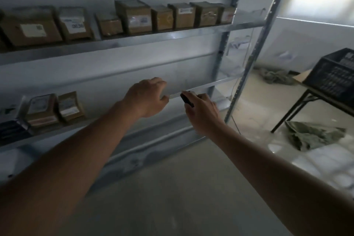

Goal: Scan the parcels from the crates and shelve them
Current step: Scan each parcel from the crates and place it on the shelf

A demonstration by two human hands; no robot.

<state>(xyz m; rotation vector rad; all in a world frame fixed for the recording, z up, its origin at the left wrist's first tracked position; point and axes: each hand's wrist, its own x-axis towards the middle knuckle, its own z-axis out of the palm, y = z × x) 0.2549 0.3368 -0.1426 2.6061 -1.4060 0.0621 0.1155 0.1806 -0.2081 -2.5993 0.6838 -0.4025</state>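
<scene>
Fingers (206, 97) of the right hand (203, 113) are curled round a small dark scanner (186, 98), whose black end sticks out above the knuckles toward the shelf rack (220, 48). That arm reaches up from the lower right, wrist bent slightly inward, the hand level with the front edge of the middle shelf (201, 88). Just beside it, the left hand (147, 97) is stretched forward from the lower left on a long straight forearm, back of the hand up, fingers loosely bent and close together over the bare right part of that middle shelf, thumb pointing toward the scanner; it holds nothing, and whether the fingertips touch the shelf cannot be told. Brown cardboard parcels (134, 17) stand in a row along the upper shelf from its left end nearly to its right post, most with white labels facing out. A few more parcels (42, 109) sit at the left end of the middle shelf, well apart from both hands. At the right edge of view, a black plastic crate (333, 74) rests on the near corner of a dark-legged bench (314, 95); crumpled grey-green cloth (314, 136) lies on the floor beneath it.
</scene>
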